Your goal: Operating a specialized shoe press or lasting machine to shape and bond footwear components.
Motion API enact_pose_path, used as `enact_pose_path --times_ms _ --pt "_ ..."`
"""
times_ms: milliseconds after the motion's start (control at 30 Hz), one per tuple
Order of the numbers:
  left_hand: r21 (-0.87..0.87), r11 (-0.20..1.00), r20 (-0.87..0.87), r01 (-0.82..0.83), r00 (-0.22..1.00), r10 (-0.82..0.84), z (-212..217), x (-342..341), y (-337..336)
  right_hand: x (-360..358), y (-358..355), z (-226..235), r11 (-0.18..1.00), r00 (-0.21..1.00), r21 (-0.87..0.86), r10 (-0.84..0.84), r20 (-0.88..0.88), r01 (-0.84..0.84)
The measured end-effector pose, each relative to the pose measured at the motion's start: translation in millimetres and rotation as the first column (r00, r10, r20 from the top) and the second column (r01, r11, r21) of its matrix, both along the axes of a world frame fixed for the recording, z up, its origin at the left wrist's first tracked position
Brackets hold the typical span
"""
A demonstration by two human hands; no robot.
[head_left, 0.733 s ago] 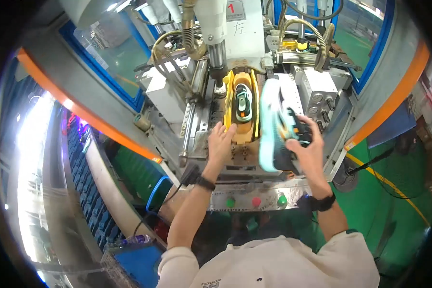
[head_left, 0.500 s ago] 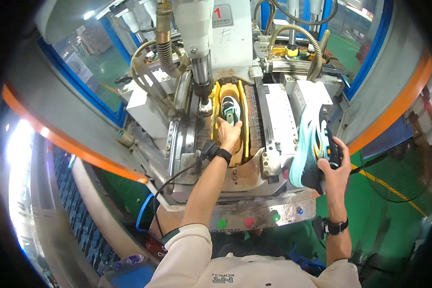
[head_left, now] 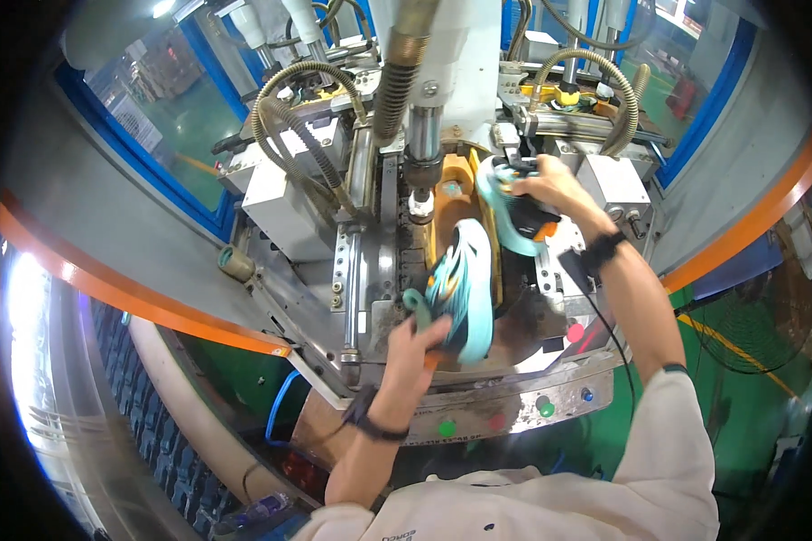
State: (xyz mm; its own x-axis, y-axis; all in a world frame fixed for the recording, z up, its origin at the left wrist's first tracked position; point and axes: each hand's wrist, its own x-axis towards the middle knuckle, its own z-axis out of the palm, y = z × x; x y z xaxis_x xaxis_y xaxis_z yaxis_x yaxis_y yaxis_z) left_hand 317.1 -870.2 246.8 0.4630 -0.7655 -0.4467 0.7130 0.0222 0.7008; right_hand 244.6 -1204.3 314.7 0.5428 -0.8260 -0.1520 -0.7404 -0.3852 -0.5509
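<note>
My left hand [head_left: 410,353], in front of the press, is closed on a black and teal sports shoe [head_left: 472,293] with a thick pale teal sole; the shoe is blurred by motion. A small green loop or strip [head_left: 415,308] shows by my left thumb, and I cannot tell what it belongs to. Farther off, to the right of the yellow-sided mould [head_left: 452,192], my right hand [head_left: 555,191] grips a second sports shoe [head_left: 505,209], also black and teal with some orange. Both shoes are held above the machine bed. Part of the mould is hidden behind the nearer shoe.
A metal press rod [head_left: 424,137] with a white tip comes down just left of the mould. Metal hoses [head_left: 289,90] arch on both sides. Coloured push buttons [head_left: 545,408] line the front panel. Orange-edged guards [head_left: 153,309] curve round left and right, and a cable hangs from my right wrist.
My left hand has come out of the mould toward me and now has a shoe in it. My right hand has moved forward and left with a shoe, over the mould's right side.
</note>
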Motion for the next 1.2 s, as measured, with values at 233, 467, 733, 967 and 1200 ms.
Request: enact_pose_path --times_ms 233,467,733,967,1200 --pt "0.237 0.858 0.209 -0.455 0.887 0.413 37 -48 212 128 44 -124 0.976 0.999 -0.218 0.001 -0.042 -0.01" --pt "0.174 0.555 0.319 -0.814 0.58 0.75 19 -108 322 118 80 -139 0.892 0.997 -0.451 0.047 0.064 -0.013" --pt "0.153 0.392 0.108 -0.907 0.41 0.906 -4 -161 325 -54 338 -157 0.707 0.502 -0.406 0.702 0.505 -0.579" --pt "0.136 0.463 0.081 -0.876 0.476 0.876 0 -172 305 -69 371 -304 0.583 0.547 -0.294 0.812 0.203 -0.757" --pt "0.129 0.458 0.085 -0.879 0.47 0.878 -3 -175 313 -72 364 -263 0.61 0.555 -0.069 0.758 0.342 -0.79"
